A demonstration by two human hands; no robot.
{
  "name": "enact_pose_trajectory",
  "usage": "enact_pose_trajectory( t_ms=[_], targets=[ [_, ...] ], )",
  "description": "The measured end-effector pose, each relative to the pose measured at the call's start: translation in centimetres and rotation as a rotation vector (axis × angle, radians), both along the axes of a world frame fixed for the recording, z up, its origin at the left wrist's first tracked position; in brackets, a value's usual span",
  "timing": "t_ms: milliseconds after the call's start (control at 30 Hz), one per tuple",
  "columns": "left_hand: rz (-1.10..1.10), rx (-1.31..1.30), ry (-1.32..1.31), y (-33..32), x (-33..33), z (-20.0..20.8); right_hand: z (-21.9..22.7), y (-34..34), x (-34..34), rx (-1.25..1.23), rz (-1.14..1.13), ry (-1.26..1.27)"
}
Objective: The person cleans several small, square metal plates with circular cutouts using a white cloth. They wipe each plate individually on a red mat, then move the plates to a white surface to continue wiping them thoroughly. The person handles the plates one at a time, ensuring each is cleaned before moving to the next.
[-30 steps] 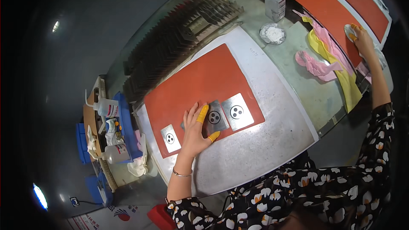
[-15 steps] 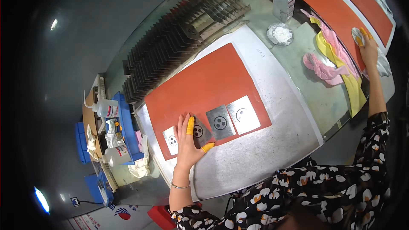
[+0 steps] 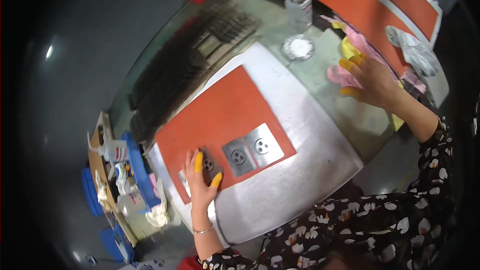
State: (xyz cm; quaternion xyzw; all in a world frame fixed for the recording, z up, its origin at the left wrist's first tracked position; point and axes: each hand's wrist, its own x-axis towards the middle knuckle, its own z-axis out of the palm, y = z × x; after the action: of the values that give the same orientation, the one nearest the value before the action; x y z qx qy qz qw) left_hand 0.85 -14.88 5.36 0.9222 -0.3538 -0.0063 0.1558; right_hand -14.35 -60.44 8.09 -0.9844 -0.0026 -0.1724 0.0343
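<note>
My left hand (image 3: 201,182), with yellow finger cots, lies flat on a small metal socket plate (image 3: 207,165) at the lower left corner of the orange mat (image 3: 215,115). Two more square metal socket plates (image 3: 236,156) (image 3: 262,145) lie side by side on the mat's lower edge, to the right of that hand. My right hand (image 3: 369,80), also with yellow finger cots, is spread open over the pink and yellow cloths (image 3: 345,57) at the right, touching them.
The mat lies on a silvery metal sheet (image 3: 290,185). A clear jar (image 3: 299,10) and a small dish of white powder (image 3: 297,47) stand behind it. Dark racks (image 3: 185,65) run along the left. More orange mats (image 3: 360,5) and a white rag (image 3: 415,50) are at the far right. Bottles and rags crowd the blue tray (image 3: 131,170).
My left hand slid left from the middle plates onto the leftmost plate. My right hand came back from the far right and now rests on the cloths.
</note>
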Motion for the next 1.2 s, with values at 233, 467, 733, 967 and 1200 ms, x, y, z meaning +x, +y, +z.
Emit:
enact_pose_trajectory(
  t_ms=[233, 467, 733, 967, 1200],
  targets=[
    [-0.03, -0.106, -0.072, -0.5, -2.8, 0.1, -3.5, -0.6, 3.7, -0.007, -0.086, 0.409],
    [-0.112, -0.38, -0.002, -4.7, -6.3, 0.0, -2.3, -1.2, 3.5, 0.254, 0.156, 0.4],
    [-0.307, -0.517, 0.338, -12.4, -9.2, -0.2, -0.1, 7.2, 1.4, 1.168, 0.173, 0.492],
    [-0.277, -0.341, 0.134, -10.0, -9.3, -1.2, 2.1, 0.7, 3.8, 1.135, -0.136, 0.212],
    [-0.253, -0.175, 0.002, -6.9, -10.9, -1.9, 7.4, -8.6, 12.7, 0.565, -0.025, -0.178]
  ],
)
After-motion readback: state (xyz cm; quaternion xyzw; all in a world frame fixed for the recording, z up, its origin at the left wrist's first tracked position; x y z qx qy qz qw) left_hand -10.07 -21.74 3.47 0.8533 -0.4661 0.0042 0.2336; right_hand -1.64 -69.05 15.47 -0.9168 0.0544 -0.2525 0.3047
